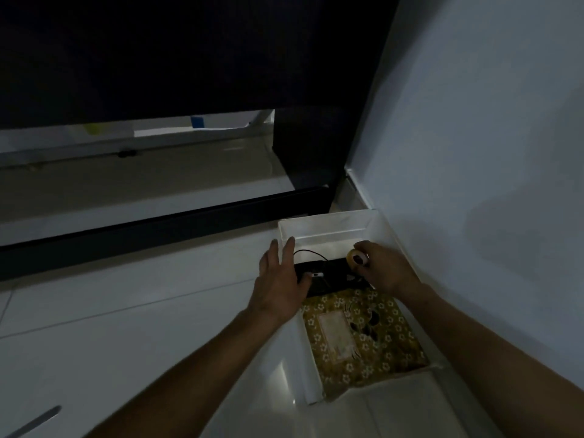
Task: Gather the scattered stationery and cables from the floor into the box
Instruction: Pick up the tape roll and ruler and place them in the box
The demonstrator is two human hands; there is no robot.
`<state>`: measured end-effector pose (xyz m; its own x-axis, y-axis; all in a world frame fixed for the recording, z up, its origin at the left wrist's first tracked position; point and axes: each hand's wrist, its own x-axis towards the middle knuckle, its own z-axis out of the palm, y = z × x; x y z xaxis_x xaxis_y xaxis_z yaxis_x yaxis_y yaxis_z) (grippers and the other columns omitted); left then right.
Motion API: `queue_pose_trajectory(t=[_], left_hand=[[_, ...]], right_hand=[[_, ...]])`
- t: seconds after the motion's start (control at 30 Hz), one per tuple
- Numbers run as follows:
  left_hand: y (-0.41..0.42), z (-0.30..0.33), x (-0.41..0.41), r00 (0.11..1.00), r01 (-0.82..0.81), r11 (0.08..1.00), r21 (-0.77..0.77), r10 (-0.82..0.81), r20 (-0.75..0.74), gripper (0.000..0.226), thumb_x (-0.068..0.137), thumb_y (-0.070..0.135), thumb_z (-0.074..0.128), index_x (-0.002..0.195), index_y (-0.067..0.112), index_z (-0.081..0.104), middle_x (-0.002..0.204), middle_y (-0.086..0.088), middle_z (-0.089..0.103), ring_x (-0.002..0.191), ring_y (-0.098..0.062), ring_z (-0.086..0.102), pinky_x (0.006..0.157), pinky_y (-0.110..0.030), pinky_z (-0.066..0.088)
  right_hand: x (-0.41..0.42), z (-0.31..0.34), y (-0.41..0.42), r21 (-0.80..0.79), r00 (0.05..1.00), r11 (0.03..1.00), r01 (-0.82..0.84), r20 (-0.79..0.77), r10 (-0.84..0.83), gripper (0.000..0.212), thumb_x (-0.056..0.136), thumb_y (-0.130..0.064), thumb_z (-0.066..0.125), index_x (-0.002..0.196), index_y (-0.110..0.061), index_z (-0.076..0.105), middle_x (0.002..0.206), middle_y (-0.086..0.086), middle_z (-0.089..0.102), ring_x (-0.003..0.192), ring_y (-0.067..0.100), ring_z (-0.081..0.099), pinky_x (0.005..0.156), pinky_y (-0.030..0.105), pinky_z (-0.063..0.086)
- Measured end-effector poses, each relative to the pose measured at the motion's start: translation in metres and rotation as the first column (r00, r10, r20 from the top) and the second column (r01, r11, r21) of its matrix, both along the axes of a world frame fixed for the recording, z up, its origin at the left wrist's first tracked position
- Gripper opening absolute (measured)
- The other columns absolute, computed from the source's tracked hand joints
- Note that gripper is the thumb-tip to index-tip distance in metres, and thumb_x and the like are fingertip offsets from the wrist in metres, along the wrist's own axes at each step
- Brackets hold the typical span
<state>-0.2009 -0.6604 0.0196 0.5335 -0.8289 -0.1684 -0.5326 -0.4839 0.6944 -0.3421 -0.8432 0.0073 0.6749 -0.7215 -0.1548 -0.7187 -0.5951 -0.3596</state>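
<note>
A white box [328, 227] stands on the floor against the right wall. Inside it lie a yellow floral notebook [357, 336], a black flat item [328, 273] and a thin black cable [311, 253] with a white plug. My left hand [279, 279] reaches over the box's left wall with straight fingers, its thumb near the white plug. My right hand [384, 268] is over the box and grips a small round tape roll [356, 257].
White floor tiles [142, 311] spread to the left of the box. A dark sliding door frame [158, 229] runs along the back. The white wall [474, 153] closes off the right side. The scene is dim.
</note>
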Motion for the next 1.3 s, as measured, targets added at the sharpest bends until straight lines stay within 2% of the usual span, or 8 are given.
queue_pose_trajectory(t=[0.57, 0.77, 0.8, 0.87, 0.97, 1.07, 1.13, 1.3], left_hand=[[0.01, -0.019, -0.017, 0.978, -0.077, 0.974, -0.212, 0.032, -0.208, 0.057, 0.102, 0.009, 0.033, 0.151, 0.027, 0.011, 0.156, -0.005, 0.018, 0.14, -0.021, 0.025, 0.114, -0.025, 0.02], [0.011, -0.018, -0.018, 0.974, -0.077, 0.971, -0.225, 0.025, -0.226, 0.058, 0.102, 0.008, 0.033, 0.152, 0.027, 0.011, 0.156, -0.006, 0.018, 0.137, -0.022, 0.028, 0.116, -0.031, 0.023], [0.01, -0.019, -0.018, 0.973, -0.077, 0.97, -0.229, 0.023, -0.229, 0.058, 0.102, 0.007, 0.033, 0.151, 0.027, 0.011, 0.156, -0.007, 0.018, 0.137, -0.023, 0.029, 0.116, -0.034, 0.024], [0.009, -0.019, -0.018, 0.973, -0.078, 0.97, -0.229, 0.024, -0.229, 0.058, 0.101, 0.007, 0.034, 0.151, 0.028, 0.012, 0.155, -0.007, 0.018, 0.136, -0.024, 0.03, 0.116, -0.038, 0.026], [0.01, -0.021, -0.018, 0.973, -0.081, 0.97, -0.227, 0.027, -0.23, 0.058, 0.101, 0.007, 0.034, 0.151, 0.028, 0.013, 0.155, -0.007, 0.018, 0.137, -0.023, 0.03, 0.116, -0.037, 0.026], [0.01, -0.021, -0.017, 0.973, -0.087, 0.969, -0.23, 0.033, -0.229, 0.058, 0.101, 0.007, 0.035, 0.151, 0.027, 0.014, 0.155, -0.007, 0.019, 0.136, -0.022, 0.03, 0.115, -0.035, 0.026], [0.009, -0.021, -0.017, 0.972, -0.091, 0.968, -0.233, 0.035, -0.234, 0.057, 0.101, 0.007, 0.035, 0.151, 0.027, 0.015, 0.156, -0.007, 0.019, 0.136, -0.023, 0.032, 0.116, -0.037, 0.027], [0.009, -0.021, -0.018, 0.971, -0.092, 0.967, -0.238, 0.034, -0.236, 0.057, 0.101, 0.006, 0.035, 0.151, 0.026, 0.015, 0.156, -0.009, 0.019, 0.137, -0.026, 0.031, 0.115, -0.043, 0.028]], right_hand=[[0.013, -0.02, 0.002, -0.205, 0.924, 0.963, -0.177, -0.373, 0.091, 0.045, 0.09, -0.038, 0.059, 0.133, -0.028, 0.049, 0.12, 0.003, 0.051, 0.101, 0.027, 0.059, 0.081, 0.04, 0.054], [0.013, 0.028, -0.015, -0.007, 0.992, 1.0, 0.001, -0.128, -0.002, 0.051, 0.088, -0.042, 0.065, 0.134, -0.026, 0.051, 0.116, 0.007, 0.06, 0.1, 0.026, 0.06, 0.085, 0.033, 0.048], [0.015, 0.043, -0.02, 0.212, 0.987, 0.97, 0.122, 0.073, -0.14, 0.037, 0.088, -0.039, 0.066, 0.122, -0.024, 0.06, 0.106, 0.006, 0.063, 0.088, 0.023, 0.063, 0.08, 0.033, 0.05], [0.018, 0.067, -0.023, 0.776, 0.755, 0.613, 0.151, 0.309, -0.578, 0.014, 0.089, -0.029, 0.065, 0.097, -0.018, 0.064, 0.091, 0.008, 0.061, 0.069, 0.018, 0.063, 0.069, 0.034, 0.056], [0.019, 0.075, -0.024, 0.946, 0.521, 0.311, -0.095, 0.314, -0.794, 0.004, 0.092, -0.015, 0.056, 0.094, -0.013, 0.058, 0.09, 0.008, 0.054, 0.079, 0.019, 0.058, 0.08, 0.034, 0.052], [0.016, 0.061, -0.019, 0.782, 0.727, 0.623, 0.023, 0.415, -0.548, 0.022, 0.092, -0.002, 0.051, 0.111, -0.013, 0.055, 0.102, 0.011, 0.053, 0.086, 0.019, 0.053, 0.079, 0.032, 0.047], [0.011, 0.05, -0.02, 0.334, 0.947, 0.941, 0.062, 0.278, -0.161, 0.028, 0.09, -0.01, 0.061, 0.117, -0.015, 0.055, 0.104, 0.009, 0.057, 0.089, 0.019, 0.053, 0.074, 0.025, 0.041], [0.01, 0.025, -0.019, -0.114, 0.976, 0.977, -0.182, -0.14, 0.165, 0.046, 0.087, -0.024, 0.069, 0.128, -0.012, 0.051, 0.119, 0.013, 0.063, 0.106, 0.029, 0.058, 0.084, 0.032, 0.048]])
